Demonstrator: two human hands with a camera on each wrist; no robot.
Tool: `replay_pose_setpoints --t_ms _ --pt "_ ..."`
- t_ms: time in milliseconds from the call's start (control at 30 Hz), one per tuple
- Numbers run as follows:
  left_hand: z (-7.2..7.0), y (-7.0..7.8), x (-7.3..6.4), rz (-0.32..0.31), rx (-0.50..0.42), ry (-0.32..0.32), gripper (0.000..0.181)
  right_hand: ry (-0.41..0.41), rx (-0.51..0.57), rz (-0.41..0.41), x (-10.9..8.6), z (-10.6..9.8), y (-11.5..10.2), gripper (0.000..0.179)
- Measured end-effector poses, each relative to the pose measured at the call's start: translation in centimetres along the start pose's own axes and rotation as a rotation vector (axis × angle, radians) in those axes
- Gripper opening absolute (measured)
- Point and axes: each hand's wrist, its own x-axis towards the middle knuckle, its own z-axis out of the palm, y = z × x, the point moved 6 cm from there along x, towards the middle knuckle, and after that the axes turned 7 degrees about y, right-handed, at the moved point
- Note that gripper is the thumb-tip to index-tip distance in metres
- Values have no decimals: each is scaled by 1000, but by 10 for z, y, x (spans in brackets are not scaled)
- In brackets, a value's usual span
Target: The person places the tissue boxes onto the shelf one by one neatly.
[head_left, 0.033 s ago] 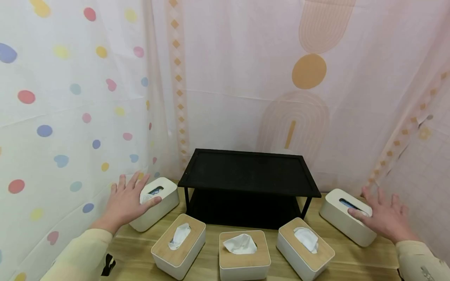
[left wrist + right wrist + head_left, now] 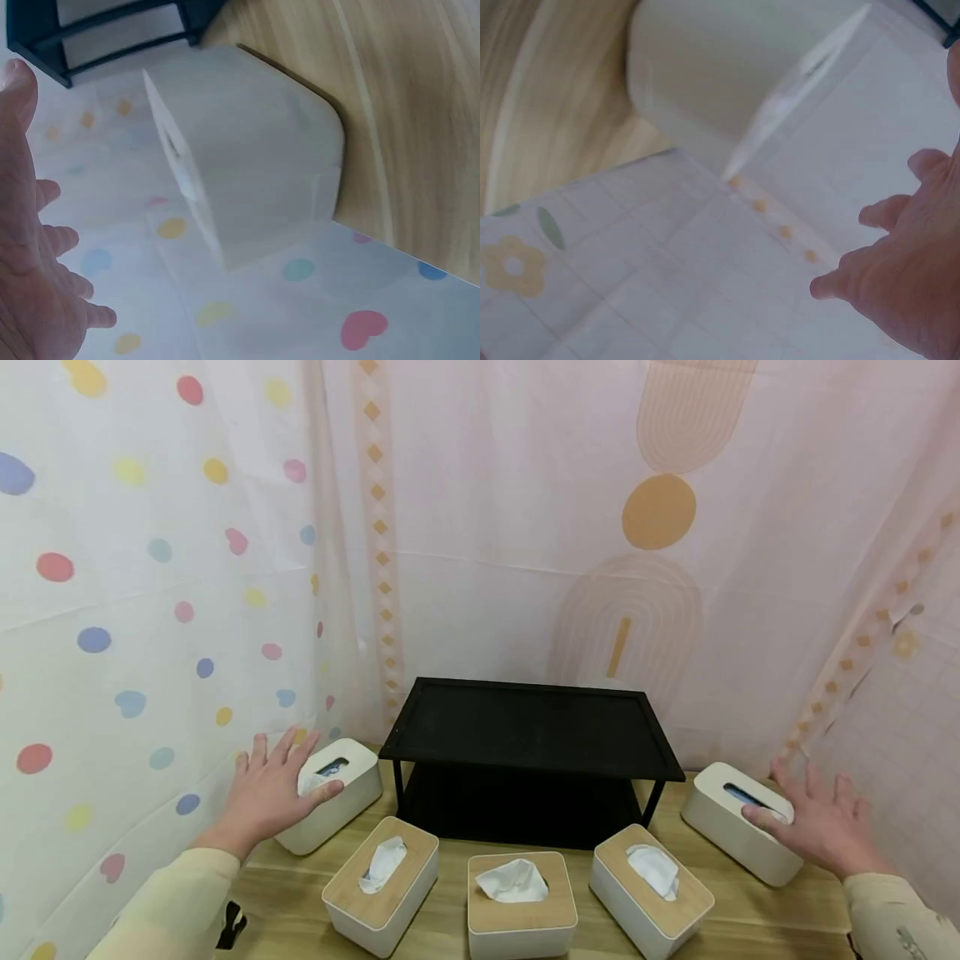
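Note:
In the head view my left hand is spread above the white tissue box at the left. In the left wrist view a gap separates that hand from the box. On the other side, my right hand hovers with fingers apart over a second all-white tissue box. The right wrist view shows that box standing apart from the hand. Both white boxes have an oval slot, partly covered by my hands in the head view. Neither hand holds anything.
Three tissue boxes with wooden lids, left, middle and right, stand along the front of the wooden table. Behind them is a black two-tier rack. Patterned curtains enclose the back and sides.

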Motion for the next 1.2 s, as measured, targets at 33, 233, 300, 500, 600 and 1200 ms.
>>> replay_pose_setpoints --t_ms 33,233,300,500,600,1200 --pt "1 0 0 0 7 -7 105 -6 3 0 0 1 1 107" --pt "6 0 -1 12 21 -30 108 -28 23 9 1 9 3 105" --pt "5 1 -1 15 14 -22 107 -24 24 7 2 8 2 105" --pt "2 7 -1 28 18 -16 106 -39 32 1 -1 11 0 104" --pt "-1 10 -1 40 18 8 103 -10 3 -12 1 9 -3 102" --pt "-20 89 -24 112 -191 368 17 618 332 8 -29 -22 -70 21"
